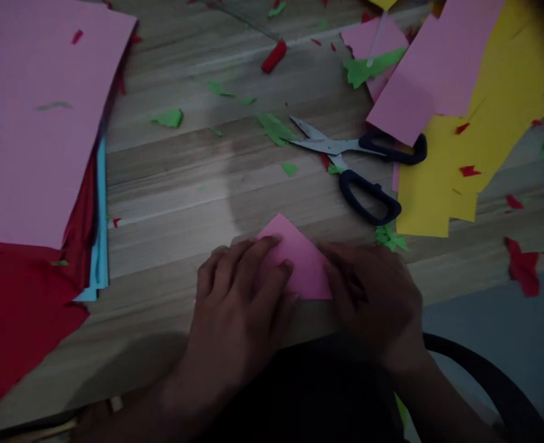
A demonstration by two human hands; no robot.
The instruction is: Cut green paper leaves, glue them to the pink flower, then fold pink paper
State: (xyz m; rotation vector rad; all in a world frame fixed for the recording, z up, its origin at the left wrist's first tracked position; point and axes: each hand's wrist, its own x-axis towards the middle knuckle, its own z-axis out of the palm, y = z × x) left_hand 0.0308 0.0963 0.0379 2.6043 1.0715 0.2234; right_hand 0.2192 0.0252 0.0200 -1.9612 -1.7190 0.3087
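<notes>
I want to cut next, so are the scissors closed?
No, the scissors lie on the table with their blades spread apart.

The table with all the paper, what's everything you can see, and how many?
Table: one, pale wood, underneath
Small paper: one, pink, between the hands
Scissors: one pair, silver and dark, opened, middle-right
Big paper: pile, pink, left
Crumpled paper: can't count, red, left
Paper edges: a few, blue, left
Cut paper: several, yellow, right
Paper pieces: several, pink, far right
Scraps: many, green and red, scattered
Stubby thing: one, red, far middle
Thin strip: one, whitish, far right
Curved band: one, dark, near right
Left hand, right hand: two, brownish, near middle
</notes>
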